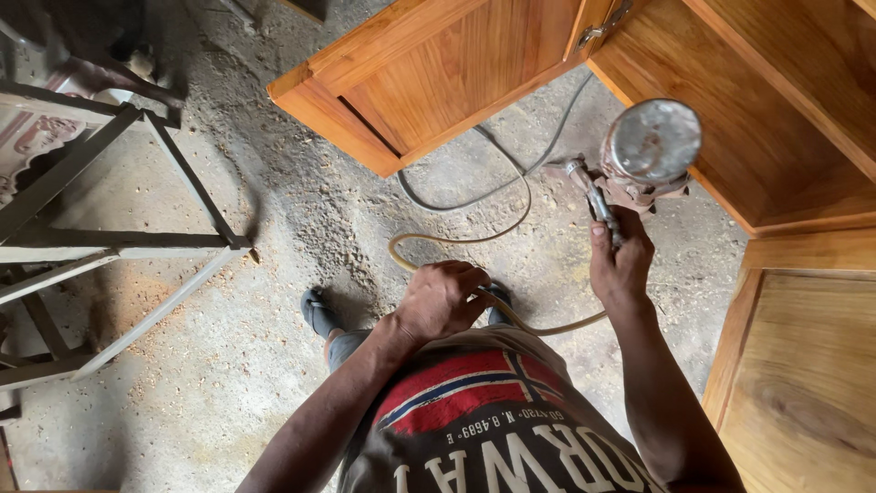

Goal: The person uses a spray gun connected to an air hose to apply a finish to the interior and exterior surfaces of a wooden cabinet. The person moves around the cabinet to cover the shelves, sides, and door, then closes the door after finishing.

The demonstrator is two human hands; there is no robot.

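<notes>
My right hand (pixel 619 263) grips the handle of a spray gun (pixel 630 164) with a round metal cup on top, held up beside the open wooden cabinet (pixel 776 119). A yellowish air hose (pixel 456 239) runs from the gun, loops over the floor and passes under my left hand (pixel 440 298). My left hand is curled around that hose in front of my belly. The cabinet's door (pixel 429 73) stands swung open to the left of the gun.
A grey cable (pixel 493 187) lies on the dusty concrete floor below the door. A metal-framed stand (pixel 100 237) stands at the left. Another wooden panel (pixel 803 374) is at the lower right. My feet (pixel 318 310) show below.
</notes>
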